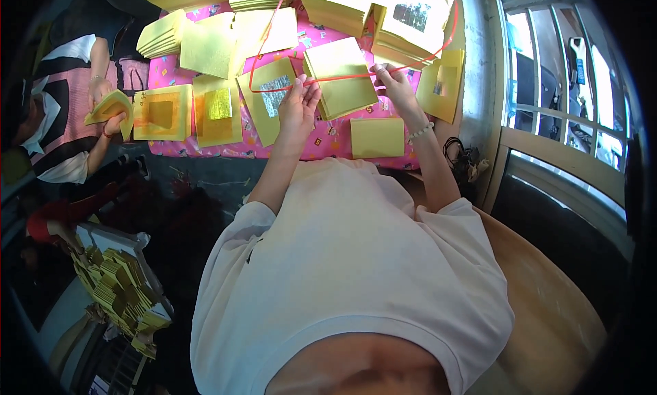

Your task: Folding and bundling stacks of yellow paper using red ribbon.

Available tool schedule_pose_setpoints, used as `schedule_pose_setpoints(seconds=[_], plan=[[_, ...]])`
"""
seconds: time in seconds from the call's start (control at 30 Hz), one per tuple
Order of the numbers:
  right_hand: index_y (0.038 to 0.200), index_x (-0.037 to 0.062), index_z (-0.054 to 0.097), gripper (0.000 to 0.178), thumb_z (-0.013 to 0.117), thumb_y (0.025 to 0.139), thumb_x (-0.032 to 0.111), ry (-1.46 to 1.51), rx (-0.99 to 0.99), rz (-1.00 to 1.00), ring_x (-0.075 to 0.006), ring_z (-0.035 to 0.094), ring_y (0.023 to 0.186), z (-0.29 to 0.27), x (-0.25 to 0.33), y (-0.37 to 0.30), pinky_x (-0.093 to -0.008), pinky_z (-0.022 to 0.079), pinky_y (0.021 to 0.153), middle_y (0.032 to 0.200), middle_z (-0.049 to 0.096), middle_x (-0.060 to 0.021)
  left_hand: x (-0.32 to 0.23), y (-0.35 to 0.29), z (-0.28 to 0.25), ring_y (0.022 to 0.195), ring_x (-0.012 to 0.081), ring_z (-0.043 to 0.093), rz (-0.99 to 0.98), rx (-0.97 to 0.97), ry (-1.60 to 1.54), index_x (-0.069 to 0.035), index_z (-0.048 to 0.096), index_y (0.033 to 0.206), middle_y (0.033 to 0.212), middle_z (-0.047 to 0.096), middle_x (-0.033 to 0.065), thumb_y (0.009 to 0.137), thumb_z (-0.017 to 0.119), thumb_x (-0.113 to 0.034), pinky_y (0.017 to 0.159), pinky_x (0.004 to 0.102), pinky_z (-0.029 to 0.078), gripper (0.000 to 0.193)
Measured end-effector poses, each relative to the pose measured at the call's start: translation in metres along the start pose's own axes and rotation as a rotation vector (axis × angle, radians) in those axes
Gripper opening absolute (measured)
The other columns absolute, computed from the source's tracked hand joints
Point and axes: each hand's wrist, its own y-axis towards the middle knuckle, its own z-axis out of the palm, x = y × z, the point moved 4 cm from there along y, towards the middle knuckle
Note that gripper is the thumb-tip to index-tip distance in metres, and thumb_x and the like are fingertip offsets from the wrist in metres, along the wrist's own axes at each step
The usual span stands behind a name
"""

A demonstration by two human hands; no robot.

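Observation:
A thin red cord (342,77) is stretched between my hands, and its ends loop up and away over the paper on the table. My left hand (299,111) pinches it between thumb and fingertips, palm turned up. My right hand (397,92), with a beaded bracelet at the wrist, pinches it further right. Below the cord lies a stack of yellow paper (345,97). Yellow paper with a silver patch (250,114) is next to my left hand. A small yellow stack (377,137) sits near the table's front edge.
More yellow paper stacks (205,46) cover the pink patterned tablecloth (315,145). At left, a person (68,114) handles yellow paper. Lower left, a tray (154,278) holds heaped yellow bundles beside a red sleeve (72,210). A barred window (561,114) and dark cables (465,159) are right.

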Motion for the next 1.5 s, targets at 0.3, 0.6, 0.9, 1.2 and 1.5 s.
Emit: schedule_pose_setpoints(seconds=[0.3,0.6,0.9,1.2,1.5], plan=[[0.09,-0.0023,0.063,0.032,0.06,0.09,0.029,0.011,-0.054,0.007,-0.0097,0.057,0.064,-0.025,-0.032,0.042,-0.0241,0.048,0.061,0.071,0.061,-0.0033,0.009,0.011,-0.024,0.09,0.0152,0.059,-0.074,-0.054,0.037,-0.006,0.058,0.11,0.101,0.06,0.0059,0.091,0.058,-0.025,0.084,0.0327,0.051,0.027],[0.092,-0.0022,0.065,0.029,0.059,0.091,0.026,0.011,-0.09,0.04,-0.0094,0.057,0.063,-0.029,-0.047,0.047,-0.0231,0.047,0.06,0.072,0.062,-0.0037,0.009,0.019,-0.026,0.085,0.0134,0.057,-0.168,-0.157,0.153,-0.01,0.056,0.113,0.101,0.058,0.0021,0.09,0.059,-0.029,0.075,0.0297,0.047,0.03],[0.088,-0.0013,0.064,0.027,0.062,0.088,0.026,0.13,-0.126,0.135,-0.0102,0.058,0.063,-0.027,-0.065,0.054,-0.0233,0.049,0.062,0.074,0.062,-0.0034,0.019,0.029,-0.042,0.073,0.0117,0.056,-0.204,-0.233,0.156,-0.011,0.06,0.108,0.093,0.061,0.0003,0.09,0.059,-0.029,0.067,0.0286,0.046,0.025],[0.091,-0.0012,0.06,0.023,0.06,0.09,0.022,0.275,-0.121,0.204,-0.0121,0.061,0.067,-0.02,-0.076,0.058,-0.0238,0.052,0.067,0.076,0.061,-0.0043,0.026,0.036,-0.058,0.07,0.0125,0.055,-0.252,-0.311,0.192,-0.012,0.06,0.103,0.087,0.062,-0.0004,0.089,0.06,-0.027,0.062,0.0285,0.046,0.02],[0.09,-0.0005,0.061,0.024,0.06,0.09,0.023,0.286,-0.117,0.239,-0.0115,0.06,0.065,-0.025,-0.092,0.066,-0.0244,0.052,0.063,0.075,0.061,-0.003,0.04,0.053,-0.073,0.062,0.0136,0.059,-0.194,-0.349,0.279,-0.011,0.062,0.096,0.079,0.064,0.0021,0.087,0.064,-0.022,0.052,0.0274,0.047,0.015]])
